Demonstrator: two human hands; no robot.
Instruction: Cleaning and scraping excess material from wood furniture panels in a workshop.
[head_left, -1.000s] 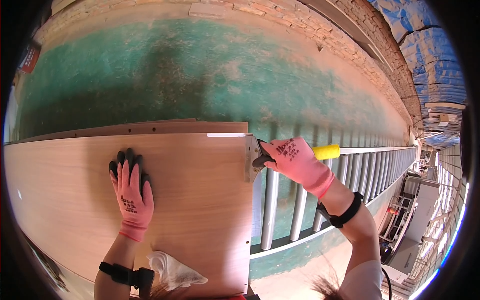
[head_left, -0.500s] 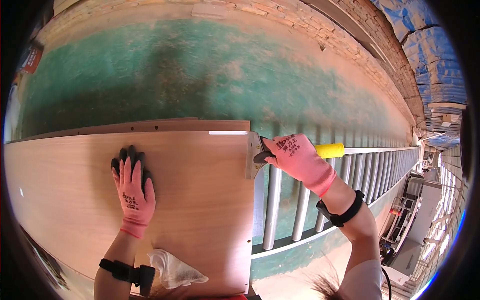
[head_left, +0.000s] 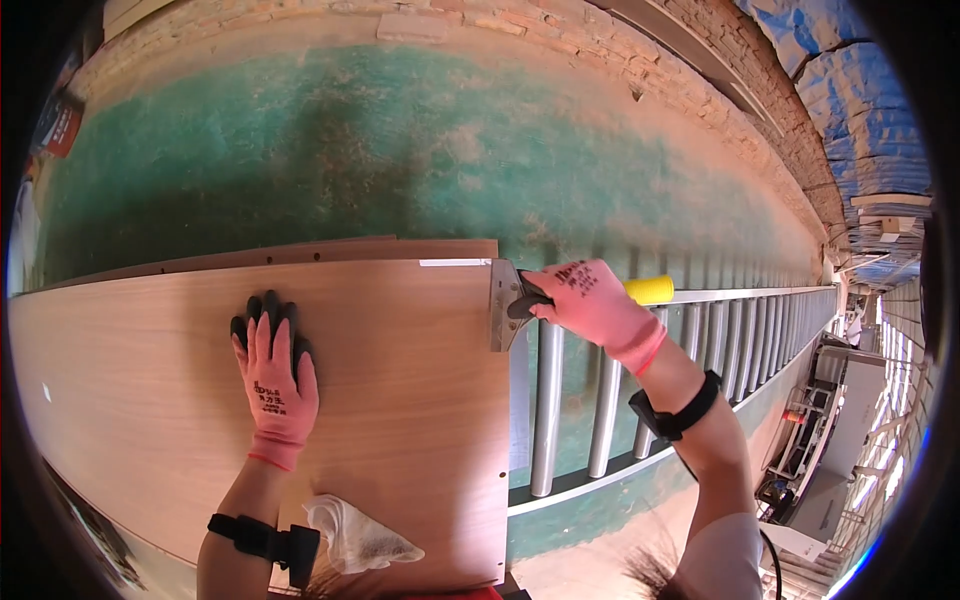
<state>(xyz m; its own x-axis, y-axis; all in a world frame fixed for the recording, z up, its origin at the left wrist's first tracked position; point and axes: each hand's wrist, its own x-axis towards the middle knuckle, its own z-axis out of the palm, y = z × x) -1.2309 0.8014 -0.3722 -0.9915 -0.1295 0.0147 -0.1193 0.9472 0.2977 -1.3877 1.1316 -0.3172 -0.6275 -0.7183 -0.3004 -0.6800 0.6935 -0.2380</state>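
Note:
A light wood-grain panel (head_left: 400,400) spans the left and middle of the view. My left hand (head_left: 275,375), in a pink glove with dark fingertips, lies flat on it with fingers stretched out. My right hand (head_left: 590,305), gloved alike, is closed around a scraper (head_left: 503,305). The scraper's wide metal blade rests along the panel's right edge, near its far corner. Behind that hand sticks out a yellow cylindrical end (head_left: 650,290), in line with the scraper. A thin white strip (head_left: 455,263) lies along the panel's far edge beside the blade.
A crumpled white cloth (head_left: 360,538) lies on the panel's near part. Right of the panel runs a metal roller conveyor (head_left: 603,425). Another board (head_left: 440,247) shows beneath the far edge. Beyond are the green floor (head_left: 400,150) and a brick wall (head_left: 600,50).
The view has shifted slightly. The scraper blade still sits at the panel's right edge in my right hand, turned slightly. My left hand stays flat on the panel.

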